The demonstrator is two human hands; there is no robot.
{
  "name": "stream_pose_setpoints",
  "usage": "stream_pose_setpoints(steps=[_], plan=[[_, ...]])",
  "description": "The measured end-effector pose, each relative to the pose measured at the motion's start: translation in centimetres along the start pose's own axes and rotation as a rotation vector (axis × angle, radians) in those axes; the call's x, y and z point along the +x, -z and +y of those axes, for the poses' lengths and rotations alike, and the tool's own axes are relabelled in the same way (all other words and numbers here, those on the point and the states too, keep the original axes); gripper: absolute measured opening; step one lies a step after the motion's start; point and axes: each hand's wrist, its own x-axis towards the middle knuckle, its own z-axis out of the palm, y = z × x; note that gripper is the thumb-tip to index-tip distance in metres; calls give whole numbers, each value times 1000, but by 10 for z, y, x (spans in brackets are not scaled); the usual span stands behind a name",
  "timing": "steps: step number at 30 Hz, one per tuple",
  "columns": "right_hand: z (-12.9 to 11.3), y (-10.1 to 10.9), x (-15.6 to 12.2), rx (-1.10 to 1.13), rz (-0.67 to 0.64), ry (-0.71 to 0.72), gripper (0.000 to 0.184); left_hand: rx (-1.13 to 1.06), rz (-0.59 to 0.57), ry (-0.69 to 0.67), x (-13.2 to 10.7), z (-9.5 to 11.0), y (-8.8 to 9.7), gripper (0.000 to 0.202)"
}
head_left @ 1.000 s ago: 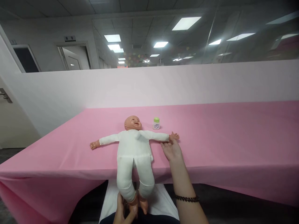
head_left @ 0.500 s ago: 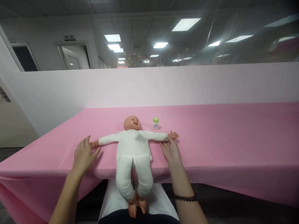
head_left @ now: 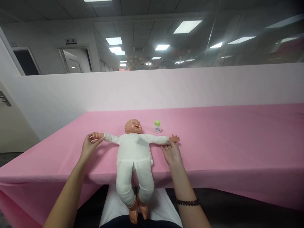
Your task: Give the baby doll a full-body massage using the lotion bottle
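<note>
A baby doll [head_left: 134,148] in a white top and trousers lies on its back, arms spread to both sides. Its legs hang over the table's front edge toward my lap. My left hand [head_left: 89,147] is closed around the doll's hand on the left side, thumb below and fingers above. On the other side, my right hand [head_left: 173,153] is turned palm up, its fingers holding the doll's wrist from beneath; the fingertips are partly hidden. Beyond that outstretched arm stands a small white jar [head_left: 157,127] with a green lid, upright and touched by neither hand.
A pink cloth [head_left: 225,139] covers the table and drapes over its front edge. Behind the table runs a low white wall [head_left: 166,88] with glass above it. A door with a handle [head_left: 5,98] is at the far left.
My left hand has gone from loosely open beside the doll's hand to gripping it, and has raised that arm slightly away from me. My right hand keeps its hold.
</note>
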Motion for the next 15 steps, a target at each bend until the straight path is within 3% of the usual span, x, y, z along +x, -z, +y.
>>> stream_pose_setpoints(steps=[3,6,8,11,13,15], plan=[[2,1,-2,-35,-24,35,49,-269,-68,67,-5,3,-25,52],[2,-2,-7,-133,-55,148,64,-290,-81,35,-7,2,-46,48],[-1,-11,-9,-240,-104,351,71,-185,-57,-61,-1,4,-55,46],[-11,-36,-6,-443,-224,664,67,44,-64,-204,17,18,-69,49],[-17,-58,2,-656,-282,719,60,265,-125,-261,32,31,-82,55],[-20,-81,14,-988,-300,669,56,520,-218,-283,47,41,-98,57]])
